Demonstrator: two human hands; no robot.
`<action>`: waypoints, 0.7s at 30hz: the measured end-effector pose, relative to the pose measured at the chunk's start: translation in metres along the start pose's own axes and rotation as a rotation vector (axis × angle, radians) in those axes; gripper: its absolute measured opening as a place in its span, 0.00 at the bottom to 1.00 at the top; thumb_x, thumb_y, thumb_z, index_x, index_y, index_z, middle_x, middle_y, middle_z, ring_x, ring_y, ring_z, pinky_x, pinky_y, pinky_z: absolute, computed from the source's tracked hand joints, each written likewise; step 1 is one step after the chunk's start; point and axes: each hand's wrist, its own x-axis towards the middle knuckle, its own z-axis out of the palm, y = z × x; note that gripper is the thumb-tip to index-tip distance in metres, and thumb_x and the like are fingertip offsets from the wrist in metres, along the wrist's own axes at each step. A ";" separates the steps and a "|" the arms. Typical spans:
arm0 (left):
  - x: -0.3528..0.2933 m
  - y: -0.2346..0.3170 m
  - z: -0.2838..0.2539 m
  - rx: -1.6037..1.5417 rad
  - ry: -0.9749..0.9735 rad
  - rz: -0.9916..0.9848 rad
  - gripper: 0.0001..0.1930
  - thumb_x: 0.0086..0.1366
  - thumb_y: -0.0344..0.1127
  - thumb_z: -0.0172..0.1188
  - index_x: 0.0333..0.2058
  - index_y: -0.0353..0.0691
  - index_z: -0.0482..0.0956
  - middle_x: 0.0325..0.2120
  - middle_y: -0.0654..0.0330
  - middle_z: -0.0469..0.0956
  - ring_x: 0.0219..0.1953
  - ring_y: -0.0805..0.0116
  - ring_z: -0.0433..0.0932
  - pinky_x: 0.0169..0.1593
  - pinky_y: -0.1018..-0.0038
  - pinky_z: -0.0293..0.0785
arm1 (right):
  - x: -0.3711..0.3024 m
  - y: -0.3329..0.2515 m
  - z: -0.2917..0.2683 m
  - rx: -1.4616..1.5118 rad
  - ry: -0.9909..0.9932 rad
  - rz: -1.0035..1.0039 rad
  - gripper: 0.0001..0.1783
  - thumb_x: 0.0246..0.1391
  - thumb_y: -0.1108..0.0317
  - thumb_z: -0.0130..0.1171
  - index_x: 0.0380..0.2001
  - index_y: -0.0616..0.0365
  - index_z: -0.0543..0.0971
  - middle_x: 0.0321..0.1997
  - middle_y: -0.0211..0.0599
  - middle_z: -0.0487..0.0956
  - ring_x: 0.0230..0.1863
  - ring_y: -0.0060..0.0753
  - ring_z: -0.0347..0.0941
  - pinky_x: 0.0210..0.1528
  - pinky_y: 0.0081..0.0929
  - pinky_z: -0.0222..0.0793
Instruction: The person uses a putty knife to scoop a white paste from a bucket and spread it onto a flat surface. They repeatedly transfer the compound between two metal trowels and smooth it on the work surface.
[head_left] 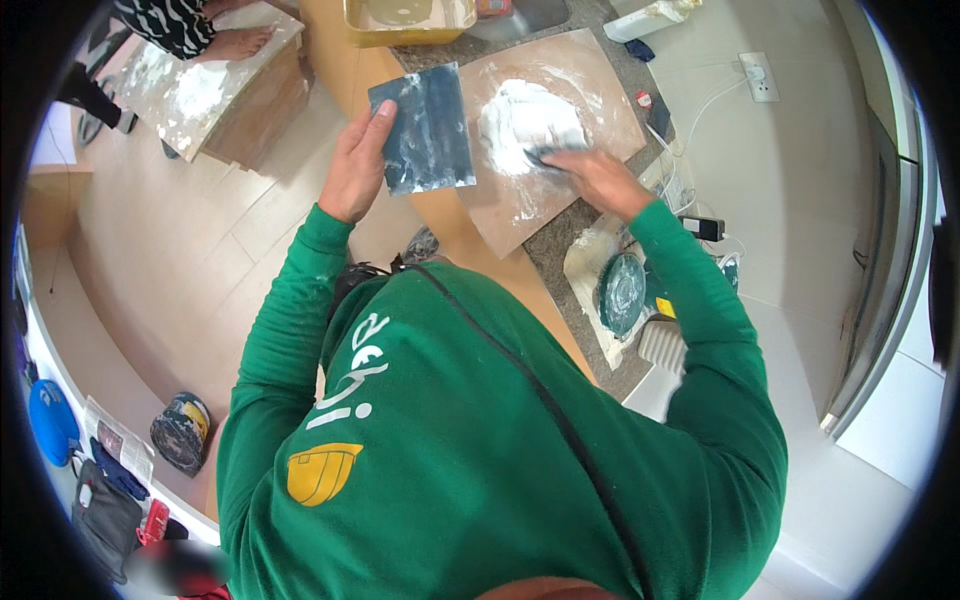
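My left hand (362,158) grips a flat, dark blue-grey rectangular plate (428,135) by its left edge, thumb on top. White smears streak the plate's face. To its right lies a brown board (606,85), with a thick patch of white paste (528,112) spread on it. My right hand (603,182) is closed on a dark flat scraper (543,157), which touches the lower right edge of the paste. The fingers cover much of the scraper, so its full shape is hidden.
A yellow tub (412,34) stands beyond the board. A paste-smeared dark green round lid (622,294) and a black adapter (704,229) with white cables lie to the right. At far left, another person's bare foot (238,44) rests on a stained wooden box (262,112).
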 end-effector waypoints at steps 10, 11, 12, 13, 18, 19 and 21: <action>0.004 -0.010 0.002 -0.149 -0.011 -0.112 0.25 0.79 0.51 0.48 0.57 0.34 0.76 0.49 0.62 0.81 0.48 0.77 0.77 0.55 0.77 0.71 | 0.011 -0.014 0.061 -0.226 0.282 0.188 0.30 0.59 0.79 0.46 0.65 0.51 0.73 0.66 0.54 0.73 0.66 0.57 0.71 0.68 0.46 0.66; 0.005 -0.009 0.005 -0.152 0.028 -0.092 0.24 0.79 0.51 0.48 0.56 0.34 0.77 0.48 0.62 0.81 0.46 0.76 0.78 0.54 0.77 0.72 | -0.002 -0.021 0.056 -0.199 0.194 0.190 0.30 0.59 0.79 0.46 0.65 0.51 0.74 0.65 0.54 0.74 0.65 0.56 0.71 0.68 0.46 0.67; 0.003 -0.009 0.007 -0.157 0.056 -0.084 0.24 0.79 0.51 0.48 0.55 0.34 0.77 0.47 0.62 0.82 0.45 0.76 0.79 0.53 0.77 0.73 | -0.024 -0.027 0.046 -0.172 0.102 0.209 0.31 0.58 0.80 0.46 0.64 0.52 0.74 0.65 0.53 0.75 0.65 0.56 0.72 0.68 0.46 0.67; 0.003 -0.009 0.008 -0.195 0.050 -0.097 0.24 0.79 0.51 0.48 0.54 0.34 0.77 0.46 0.62 0.82 0.44 0.76 0.79 0.52 0.77 0.74 | -0.034 -0.034 0.033 -0.148 0.017 0.235 0.31 0.57 0.80 0.46 0.64 0.52 0.75 0.64 0.53 0.75 0.65 0.56 0.72 0.68 0.46 0.67; 0.016 0.009 0.020 -0.291 -0.032 -0.189 0.23 0.78 0.51 0.49 0.53 0.35 0.78 0.45 0.61 0.82 0.44 0.75 0.80 0.51 0.75 0.76 | 0.032 -0.014 -0.035 -0.009 0.154 0.136 0.28 0.57 0.82 0.48 0.60 0.51 0.78 0.61 0.52 0.78 0.62 0.56 0.74 0.66 0.43 0.70; 0.019 0.008 0.022 -0.297 -0.033 -0.182 0.23 0.78 0.51 0.49 0.52 0.35 0.78 0.45 0.61 0.82 0.43 0.75 0.80 0.51 0.75 0.76 | 0.041 -0.007 -0.028 -0.029 0.138 0.109 0.28 0.57 0.81 0.48 0.60 0.52 0.79 0.61 0.51 0.78 0.62 0.55 0.74 0.66 0.44 0.70; 0.024 0.004 0.026 -0.307 -0.026 -0.168 0.23 0.78 0.51 0.49 0.52 0.36 0.78 0.45 0.60 0.82 0.43 0.74 0.80 0.50 0.75 0.76 | 0.047 0.007 -0.004 -0.065 0.105 0.048 0.27 0.56 0.80 0.49 0.59 0.53 0.79 0.62 0.49 0.78 0.61 0.54 0.75 0.66 0.44 0.70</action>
